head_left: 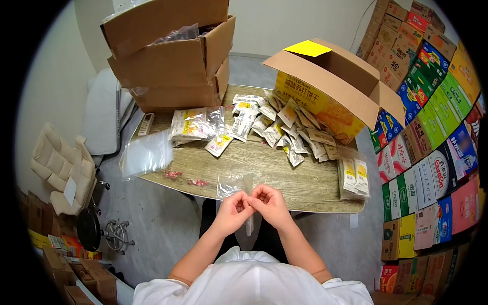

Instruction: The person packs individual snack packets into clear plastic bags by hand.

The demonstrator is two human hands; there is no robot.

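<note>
A clear plastic bag (233,184) lies partly on the table's front edge, and its lower end hangs down in front of me. My left hand (234,207) and my right hand (269,203) meet over it with fingertips pinched together, gripping the bag between them. Whatever the fingertips press is mostly hidden by the fingers. Beyond my hands is a loose pile of small white and yellow packets (274,131). Packets in a clear bag (351,175) lie at the table's right end. More bagged packets (195,123) are at the left.
The wooden-topped table (244,162) carries a stack of brown cartons (162,71) at back left and an open yellow cracker carton (320,99) at back right. Flat clear bags (147,152) overhang its left edge. A wall of boxes (432,157) rises at right; a beige chair (63,168) stands left.
</note>
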